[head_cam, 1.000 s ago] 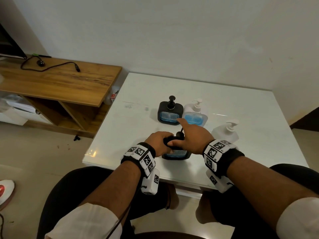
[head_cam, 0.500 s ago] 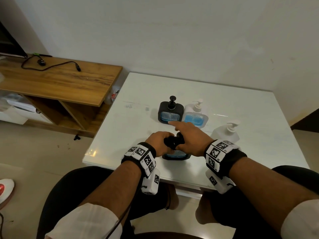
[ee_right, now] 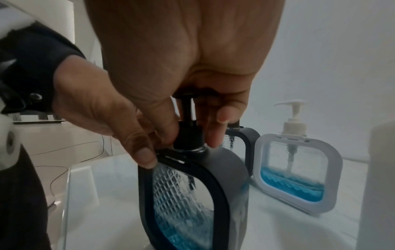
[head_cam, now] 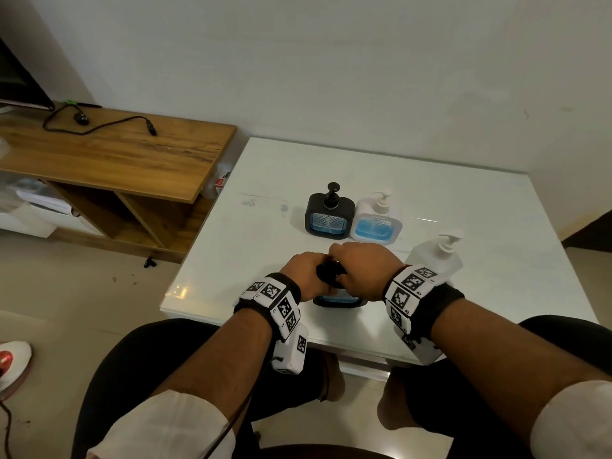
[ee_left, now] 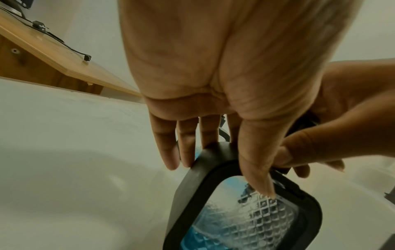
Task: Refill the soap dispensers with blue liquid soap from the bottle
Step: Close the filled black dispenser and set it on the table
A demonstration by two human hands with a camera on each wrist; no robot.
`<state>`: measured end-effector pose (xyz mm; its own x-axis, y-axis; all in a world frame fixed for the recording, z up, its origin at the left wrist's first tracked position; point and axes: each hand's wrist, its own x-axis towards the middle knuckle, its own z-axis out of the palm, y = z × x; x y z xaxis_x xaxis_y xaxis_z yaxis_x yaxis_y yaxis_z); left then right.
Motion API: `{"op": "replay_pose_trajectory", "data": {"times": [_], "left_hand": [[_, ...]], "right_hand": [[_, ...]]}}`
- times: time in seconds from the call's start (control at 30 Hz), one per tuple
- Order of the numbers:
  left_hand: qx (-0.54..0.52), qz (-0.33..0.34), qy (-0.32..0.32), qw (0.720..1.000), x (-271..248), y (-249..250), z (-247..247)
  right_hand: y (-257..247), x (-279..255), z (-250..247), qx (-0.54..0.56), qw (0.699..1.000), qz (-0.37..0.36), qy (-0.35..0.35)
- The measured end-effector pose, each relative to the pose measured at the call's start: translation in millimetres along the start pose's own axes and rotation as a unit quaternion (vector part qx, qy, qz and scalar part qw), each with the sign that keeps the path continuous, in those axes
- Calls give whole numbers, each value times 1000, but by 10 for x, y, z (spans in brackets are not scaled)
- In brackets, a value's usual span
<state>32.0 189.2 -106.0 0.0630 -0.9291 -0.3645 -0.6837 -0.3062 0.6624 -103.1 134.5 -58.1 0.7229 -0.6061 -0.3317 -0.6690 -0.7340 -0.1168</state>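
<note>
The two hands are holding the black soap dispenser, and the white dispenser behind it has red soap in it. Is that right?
Not quite. The soap in the white dispenser is blue, not red; the right wrist view shows it. The rest holds: the left hand and right hand do hold the black soap dispenser.

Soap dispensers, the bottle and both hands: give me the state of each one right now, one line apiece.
Near black square dispenser: upright, pump on, partly filled with blue soap.
Far black square dispenser: upright, capped, untouched.
White-framed square dispenser: upright, capped, blue soap low.
White pump bottle: upright, capped, untouched.
Left hand: holds the near dispenser's body.
Right hand: grip curled round its black pump.
</note>
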Motion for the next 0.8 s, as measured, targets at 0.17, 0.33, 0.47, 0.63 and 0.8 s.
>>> {"op": "replay_pose_trajectory", "data": {"times": [0.17,0.33,0.47,0.63,0.8], "left_hand": [[23,0,7,1000,-11,25,-5],[17,5,9,1000,-41,53,8],[-2,5,9,1000,-24,4,14],[-11,4,-6,1000,8,-44,-20],[-14,0,-10,1000,42,-83,2]], "right_hand": [[-141,3,9,-49,999,20,2],[-180,71,38,-5,995,94,16],[-162,132,5,20,992,127,13],[-63,176,-73,2,996,76,-43],[-74,182,27,52,990,131,-12]]}}
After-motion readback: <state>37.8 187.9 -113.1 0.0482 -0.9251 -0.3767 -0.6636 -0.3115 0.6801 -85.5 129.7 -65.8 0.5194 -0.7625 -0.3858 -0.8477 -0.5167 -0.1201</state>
